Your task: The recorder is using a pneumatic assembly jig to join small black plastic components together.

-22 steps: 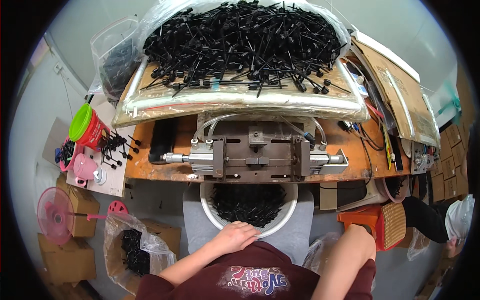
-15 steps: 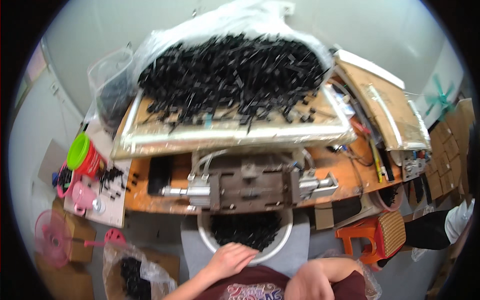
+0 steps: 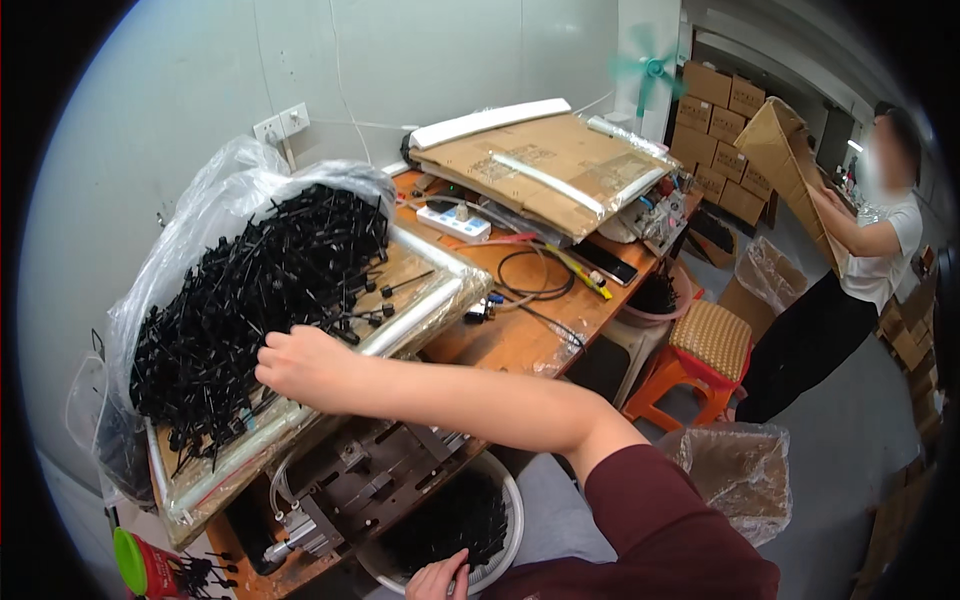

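My right hand reaches across to the near edge of a big pile of black plastic pieces with thin stems and small blocky heads. Its fingers are curled closed; what they hold, if anything, is hidden. The pile lies on a cardboard-covered tray with white taped edges. My left hand is low at the near side of a round white tub with black pieces inside. Its fingers are bent together, and I cannot make out anything in them. Between tray and tub sits a dark metal fixture with cylinders.
Clear plastic sheeting backs the pile. Right of it are a power strip, cables and a cardboard-topped stand. An orange stool stands beside the table. Another person holds a cardboard sheet at the right.
The view has swung to the right, bringing the other person into sight. My right hand has risen from near my lap to the pile; my left hand stays by the tub.
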{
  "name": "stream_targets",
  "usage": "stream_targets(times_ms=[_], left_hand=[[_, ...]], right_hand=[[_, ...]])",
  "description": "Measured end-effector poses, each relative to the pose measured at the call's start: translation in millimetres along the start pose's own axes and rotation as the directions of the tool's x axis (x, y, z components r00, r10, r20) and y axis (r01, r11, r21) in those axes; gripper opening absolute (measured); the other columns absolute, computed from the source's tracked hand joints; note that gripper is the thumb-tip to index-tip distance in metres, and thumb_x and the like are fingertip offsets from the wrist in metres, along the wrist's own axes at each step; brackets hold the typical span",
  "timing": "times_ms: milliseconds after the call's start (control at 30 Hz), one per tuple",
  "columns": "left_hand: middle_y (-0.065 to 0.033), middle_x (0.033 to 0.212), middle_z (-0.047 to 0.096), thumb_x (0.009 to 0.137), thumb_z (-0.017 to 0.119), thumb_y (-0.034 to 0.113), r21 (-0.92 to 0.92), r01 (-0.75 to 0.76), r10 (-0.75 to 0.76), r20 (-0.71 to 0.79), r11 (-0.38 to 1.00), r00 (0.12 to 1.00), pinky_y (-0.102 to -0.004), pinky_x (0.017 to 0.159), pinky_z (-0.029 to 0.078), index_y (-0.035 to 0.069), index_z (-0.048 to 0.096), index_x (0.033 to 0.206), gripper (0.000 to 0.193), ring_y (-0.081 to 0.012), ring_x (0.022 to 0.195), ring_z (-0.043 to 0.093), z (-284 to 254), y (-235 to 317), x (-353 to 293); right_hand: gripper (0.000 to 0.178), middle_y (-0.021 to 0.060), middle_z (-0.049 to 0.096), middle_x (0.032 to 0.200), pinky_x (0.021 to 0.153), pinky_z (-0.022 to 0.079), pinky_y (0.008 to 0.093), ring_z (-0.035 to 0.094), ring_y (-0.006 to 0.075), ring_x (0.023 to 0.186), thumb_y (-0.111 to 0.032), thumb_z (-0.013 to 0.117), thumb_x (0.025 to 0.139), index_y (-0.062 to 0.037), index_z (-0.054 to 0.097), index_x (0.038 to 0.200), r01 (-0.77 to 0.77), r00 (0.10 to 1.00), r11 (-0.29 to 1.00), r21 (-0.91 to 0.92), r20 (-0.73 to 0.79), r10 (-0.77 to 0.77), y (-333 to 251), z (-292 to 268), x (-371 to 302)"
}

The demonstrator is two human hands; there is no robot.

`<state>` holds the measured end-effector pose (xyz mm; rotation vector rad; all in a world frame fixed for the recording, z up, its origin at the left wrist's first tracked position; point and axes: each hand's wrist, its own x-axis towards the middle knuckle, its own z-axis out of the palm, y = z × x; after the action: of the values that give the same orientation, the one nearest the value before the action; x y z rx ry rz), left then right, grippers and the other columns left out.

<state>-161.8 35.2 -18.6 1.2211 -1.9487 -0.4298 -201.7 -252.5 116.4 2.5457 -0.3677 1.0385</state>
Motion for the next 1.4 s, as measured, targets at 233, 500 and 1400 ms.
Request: stream_targets(times_ms=[233, 500, 1400], left_hand=[[-0.0053, 0.082, 0.068, 0.077, 0.069, 0.004, 0.058, 0.009, -0.01, 0.031, 0.998, 0.999, -0.0293, 0.06, 0.048, 0.006, 0.068, 0.103, 0.026, -0.0191, 0.068, 0.063, -2, -12, -18], [-0.0046, 0.081, 0.069, 0.074, 0.071, 0.002, 0.047, 0.013, -0.011, -0.042, 0.999, 0.999, -0.0287, 0.057, 0.05, 0.006, 0.069, 0.102, 0.028, -0.0181, 0.066, 0.065, -8, -13, -22], [-0.0136, 0.117, 0.06, 0.077, 0.071, -0.003, -0.062, 0.008, -0.046, -0.64, 0.998, 0.767, -0.0301, 0.075, 0.054, 0.0, 0.061, 0.116, 0.04, -0.0195, 0.088, 0.064, -93, 4, 97]], right_hand=[[0.018, 0.0081, 0.062, 0.106, 0.07, 0.056, 0.0422, 0.067, 0.0272, 0.092, -0.015, 0.059, 0.082, -0.0133, 0.066, 0.098, 0.031, 0.754, 0.999, 0.005, 0.657, -0.027, 2, 40, 43], [0.019, 0.0089, 0.059, 0.105, 0.076, 0.054, 0.0409, 0.064, 0.0308, 0.094, -0.001, 0.067, 0.07, -0.0042, 0.066, 0.089, -0.025, 0.81, 0.987, 0.157, 0.582, -0.072, 10, 21, 46], [0.013, 0.0058, 0.066, 0.088, 0.062, 0.046, 0.0221, 0.06, 0.01, 0.076, -0.004, 0.071, 0.081, -0.0031, 0.066, 0.093, -0.331, 0.787, 0.459, 0.825, -0.027, 0.617, -45, -43, -35]])
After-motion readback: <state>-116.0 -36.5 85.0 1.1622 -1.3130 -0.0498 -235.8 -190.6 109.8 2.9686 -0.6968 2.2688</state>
